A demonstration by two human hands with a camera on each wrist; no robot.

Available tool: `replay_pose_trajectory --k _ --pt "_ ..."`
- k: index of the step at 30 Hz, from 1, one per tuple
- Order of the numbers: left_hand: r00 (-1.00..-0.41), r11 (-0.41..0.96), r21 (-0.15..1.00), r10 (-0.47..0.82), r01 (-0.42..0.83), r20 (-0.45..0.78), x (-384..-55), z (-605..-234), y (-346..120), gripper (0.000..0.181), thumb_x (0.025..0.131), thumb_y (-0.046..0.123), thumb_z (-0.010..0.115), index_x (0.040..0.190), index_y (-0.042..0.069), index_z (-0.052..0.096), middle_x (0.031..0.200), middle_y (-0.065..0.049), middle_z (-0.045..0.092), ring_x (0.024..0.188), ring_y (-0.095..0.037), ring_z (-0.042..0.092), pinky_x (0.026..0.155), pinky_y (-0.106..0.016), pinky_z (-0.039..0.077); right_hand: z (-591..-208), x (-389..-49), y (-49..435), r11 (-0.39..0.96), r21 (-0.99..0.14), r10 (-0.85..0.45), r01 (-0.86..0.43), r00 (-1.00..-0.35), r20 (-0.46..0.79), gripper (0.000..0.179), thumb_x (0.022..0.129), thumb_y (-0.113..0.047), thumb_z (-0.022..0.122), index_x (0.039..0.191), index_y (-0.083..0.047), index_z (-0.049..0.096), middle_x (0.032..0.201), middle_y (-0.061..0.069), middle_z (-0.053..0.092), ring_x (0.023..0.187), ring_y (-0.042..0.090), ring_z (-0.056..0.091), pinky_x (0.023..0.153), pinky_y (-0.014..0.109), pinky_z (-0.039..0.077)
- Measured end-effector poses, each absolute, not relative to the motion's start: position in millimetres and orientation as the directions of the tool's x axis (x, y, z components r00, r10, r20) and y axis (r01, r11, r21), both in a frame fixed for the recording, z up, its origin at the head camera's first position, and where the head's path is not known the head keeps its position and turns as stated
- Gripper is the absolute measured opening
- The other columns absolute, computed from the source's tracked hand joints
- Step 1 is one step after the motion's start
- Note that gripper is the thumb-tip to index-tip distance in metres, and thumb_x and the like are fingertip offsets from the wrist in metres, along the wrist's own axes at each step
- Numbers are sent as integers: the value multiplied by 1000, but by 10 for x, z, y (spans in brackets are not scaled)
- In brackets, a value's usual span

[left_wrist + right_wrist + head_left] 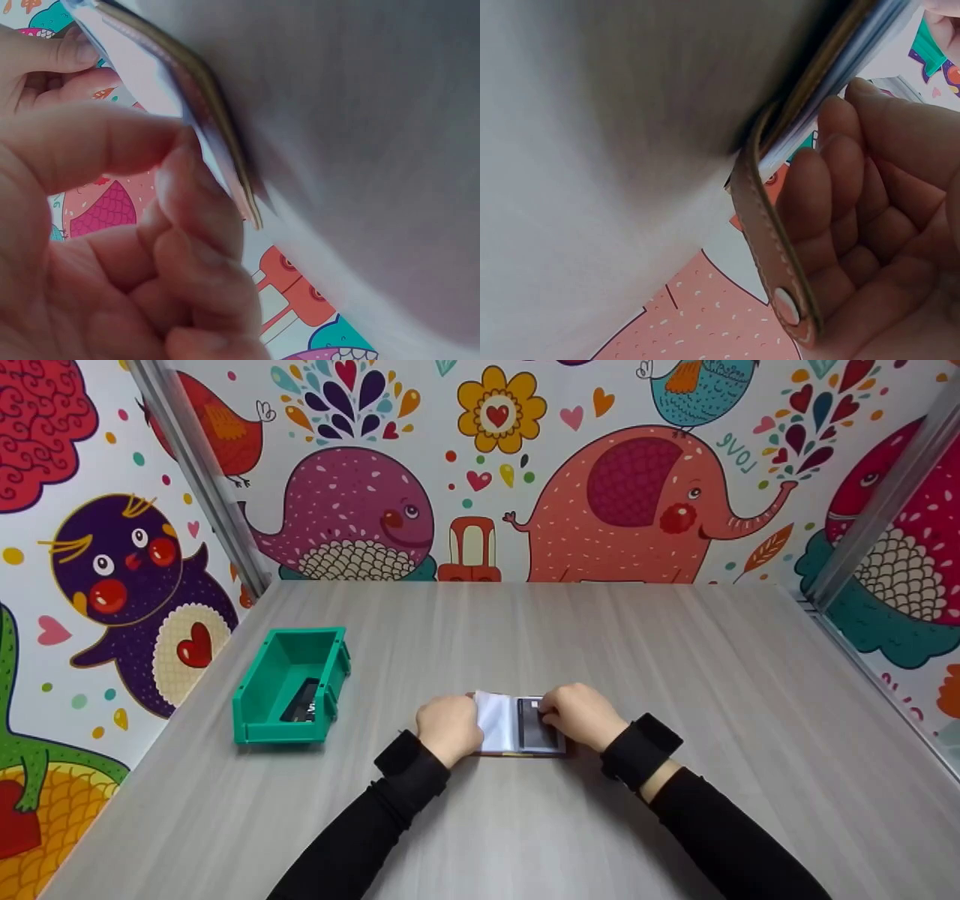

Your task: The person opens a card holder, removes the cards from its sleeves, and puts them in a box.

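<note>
Nearest the wearer, both forearms angled in over the bench (525, 832), a black band (641, 746) on the right wrist. The left grip (448, 727) pinched the left edge of the card holder (511, 735), thumb against forefinger, other fingers curled under. The right grip (586, 714) pinched at the dark card (529, 733) on the right-hand page; whether its fingertips had caught sleeve film too could not be told.

The holder lay open on the bench between the two grips, with its snap strap (769, 232) hanging out beside the right grip. The work looked like seating or drawing out that card. Done well, it called for the left grip to pin the holder flat, and for the right to move the card level with the page, light on the film and clear of the strap. A tilted card would likely have snagged or creased the sleeve.

Farther off, to the left, the green bin (277, 733) held dark items (304, 703).
</note>
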State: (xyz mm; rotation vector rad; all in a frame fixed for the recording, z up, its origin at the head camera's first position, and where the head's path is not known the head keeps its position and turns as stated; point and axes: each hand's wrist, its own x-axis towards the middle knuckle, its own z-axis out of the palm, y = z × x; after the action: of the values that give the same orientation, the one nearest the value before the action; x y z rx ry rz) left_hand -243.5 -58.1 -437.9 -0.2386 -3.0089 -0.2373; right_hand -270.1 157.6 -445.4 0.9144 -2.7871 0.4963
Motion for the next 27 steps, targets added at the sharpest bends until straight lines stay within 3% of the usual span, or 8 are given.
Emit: replay_pose_trajectory --k 27 --pt "-975 972 127 184 200 127 -2445 -4359 -599 10 77 8 72 71 6 66 69 -8 64 64 -25 62 53 -42 51 -4454 -2697 1565 769 -250 -535 -588 -807 252 7 79 0 78 83 -4 74 80 5 71 72 22 66 67 40 53"
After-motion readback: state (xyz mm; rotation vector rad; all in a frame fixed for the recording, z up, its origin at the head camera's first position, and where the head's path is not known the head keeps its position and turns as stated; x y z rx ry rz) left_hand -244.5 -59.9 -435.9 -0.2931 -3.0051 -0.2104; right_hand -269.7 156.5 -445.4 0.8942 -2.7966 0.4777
